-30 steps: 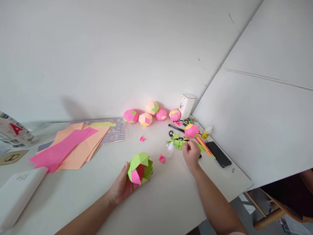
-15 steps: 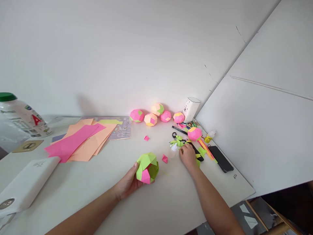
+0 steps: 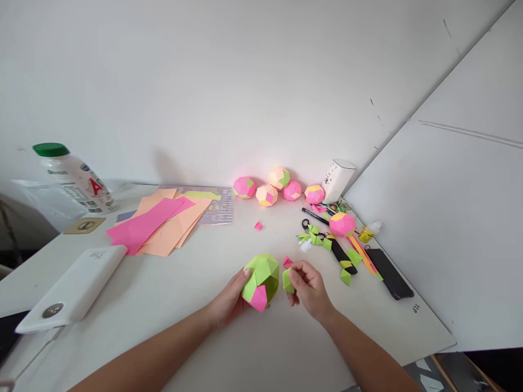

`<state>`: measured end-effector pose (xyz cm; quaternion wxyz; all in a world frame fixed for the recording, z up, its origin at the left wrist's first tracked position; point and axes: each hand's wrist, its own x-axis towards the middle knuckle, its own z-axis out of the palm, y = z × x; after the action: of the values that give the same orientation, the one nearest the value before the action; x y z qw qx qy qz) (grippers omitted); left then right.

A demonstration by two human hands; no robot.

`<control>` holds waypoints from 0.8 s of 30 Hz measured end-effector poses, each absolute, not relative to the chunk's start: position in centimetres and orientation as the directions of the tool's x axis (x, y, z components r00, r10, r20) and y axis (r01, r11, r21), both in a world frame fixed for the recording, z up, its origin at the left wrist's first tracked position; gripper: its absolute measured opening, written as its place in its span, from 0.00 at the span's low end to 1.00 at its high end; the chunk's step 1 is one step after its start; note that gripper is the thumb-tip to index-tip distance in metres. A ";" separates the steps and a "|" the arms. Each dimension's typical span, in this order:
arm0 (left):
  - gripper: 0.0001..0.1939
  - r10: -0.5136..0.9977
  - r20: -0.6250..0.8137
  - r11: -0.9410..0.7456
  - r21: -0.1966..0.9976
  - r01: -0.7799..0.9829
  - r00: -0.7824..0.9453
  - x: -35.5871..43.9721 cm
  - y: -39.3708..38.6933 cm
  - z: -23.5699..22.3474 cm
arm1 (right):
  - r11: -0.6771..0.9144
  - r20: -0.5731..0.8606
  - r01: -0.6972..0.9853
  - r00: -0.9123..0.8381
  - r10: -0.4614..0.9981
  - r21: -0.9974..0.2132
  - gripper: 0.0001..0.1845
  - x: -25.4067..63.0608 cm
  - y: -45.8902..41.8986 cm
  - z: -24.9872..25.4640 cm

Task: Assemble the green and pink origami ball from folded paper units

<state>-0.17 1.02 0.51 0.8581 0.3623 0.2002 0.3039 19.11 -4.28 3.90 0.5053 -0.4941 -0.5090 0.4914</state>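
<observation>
My left hand (image 3: 229, 296) is wrapped round a folded paper ball (image 3: 261, 269), mostly green with one pink face and an opening on its right side. Just to the right of that opening, my right hand (image 3: 311, 288) pinches a small green folded paper piece (image 3: 288, 281) between thumb and fingers; a narrow gap separates it from the ball. Behind the right fingers lies a pink folded piece (image 3: 287, 262), and another pink piece (image 3: 259, 226) rests farther back. Several green folded pieces (image 3: 314, 237) are heaped over black-handled scissors (image 3: 305, 224).
Finished paper balls (image 3: 267, 195) line the wall. On the right are a phone (image 3: 389, 274), a glue bottle (image 3: 370, 232), a black marker (image 3: 314, 215) and paper strips (image 3: 362, 253). Coloured sheets (image 3: 143, 226), a power bank (image 3: 73, 291) and a bottle (image 3: 77, 179) stand or lie on the left.
My right hand has come back from the green pile with a green folded piece, beside the ball. The view has shifted left, and the left hand still holds the ball.
</observation>
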 end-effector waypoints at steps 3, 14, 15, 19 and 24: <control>0.23 0.704 -0.131 0.501 0.788 -0.357 0.698 -0.1 0.7 0.7 | -0.084 -0.070 -0.110 -0.121 0.990 -0.990 0.15 18.0 -4.7 3.5; 0.28 0.720 -0.183 0.522 0.778 -0.349 0.670 -0.3 0.5 0.8 | -0.174 -0.146 -0.240 -0.130 0.981 -0.955 0.11 18.4 -4.7 4.0; 0.29 0.707 -0.180 0.533 0.771 -0.348 0.684 -0.3 0.5 0.8 | -0.176 -0.148 -0.238 -0.128 0.981 -0.955 0.10 18.5 -4.7 3.9; 0.31 0.690 -0.181 0.554 0.755 -0.351 0.701 -0.3 0.6 0.6 | -0.161 -0.136 -0.238 -0.118 0.984 -0.958 0.10 18.9 -4.7 3.9; 0.31 0.720 -0.165 0.521 0.771 -0.368 0.674 -0.2 0.5 0.4 | -0.148 -0.119 -0.208 -0.146 0.982 -0.967 0.12 18.9 -4.8 4.1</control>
<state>-0.21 0.52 0.38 0.8382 0.3666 0.2404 0.3244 18.93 -4.83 4.14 0.4826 -0.4405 -0.4394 0.6164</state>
